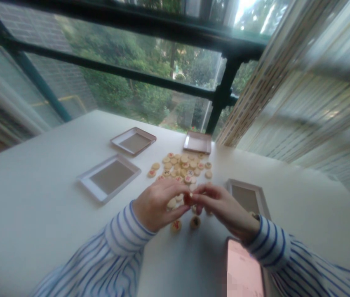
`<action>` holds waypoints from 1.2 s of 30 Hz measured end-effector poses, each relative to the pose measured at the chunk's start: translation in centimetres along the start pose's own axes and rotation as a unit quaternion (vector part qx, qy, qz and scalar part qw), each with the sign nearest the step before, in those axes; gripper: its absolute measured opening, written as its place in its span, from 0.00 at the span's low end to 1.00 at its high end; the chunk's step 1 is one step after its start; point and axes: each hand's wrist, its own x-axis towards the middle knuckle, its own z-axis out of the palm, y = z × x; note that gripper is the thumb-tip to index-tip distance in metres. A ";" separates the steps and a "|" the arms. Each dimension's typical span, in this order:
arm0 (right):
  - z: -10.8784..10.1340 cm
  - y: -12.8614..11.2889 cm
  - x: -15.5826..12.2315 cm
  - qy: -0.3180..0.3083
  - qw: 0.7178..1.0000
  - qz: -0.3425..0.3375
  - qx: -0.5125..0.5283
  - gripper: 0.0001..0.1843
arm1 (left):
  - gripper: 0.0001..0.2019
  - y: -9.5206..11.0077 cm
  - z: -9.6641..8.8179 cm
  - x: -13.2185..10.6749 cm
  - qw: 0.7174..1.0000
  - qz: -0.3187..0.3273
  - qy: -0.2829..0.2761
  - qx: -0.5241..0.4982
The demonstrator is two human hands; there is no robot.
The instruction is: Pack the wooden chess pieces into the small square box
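My left hand (158,202) and my right hand (224,206) meet at the fingertips over the table's middle, both closed in a pinch. A small pale edge of a xiangqi piece (191,194) shows between the fingers; the rest of it is hidden. Just beyond my hands lies a loose heap of round wooden xiangqi pieces (184,163), some face up with red or dark characters. Nearer to me, below the fingertips, a red-marked piece (176,225) and a dark-marked piece (195,222) lie side by side. My fingers cover part of the heap.
Shallow trays stand around the heap: one at the left (83,180), one at the back left (116,142), one at the back (197,152) and one at the right (263,198), partly behind my right arm. A phone (244,268) lies in front on the white table (38,206).
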 end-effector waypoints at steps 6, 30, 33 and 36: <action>0.2 -0.3 0.1 0.004 0.998 -0.005 -0.060 0.15 | 0.07 -0.2 -0.9 0.1 1.000 -0.014 -0.008 0.005; 2.4 1.7 0.3 -0.059 0.791 -0.215 -0.570 0.06 | 0.11 -3.5 -3.7 -6.3 0.964 -0.172 -0.138 0.147; 3.3 1.8 0.5 -0.071 0.743 -0.226 -0.627 0.05 | 0.11 -3.4 -3.4 -6.4 0.958 -0.198 -0.143 0.149; 4.1 1.9 0.7 -0.076 0.715 -0.237 -0.653 0.05 | 0.10 -3.3 -3.3 -6.5 0.960 -0.205 -0.130 0.141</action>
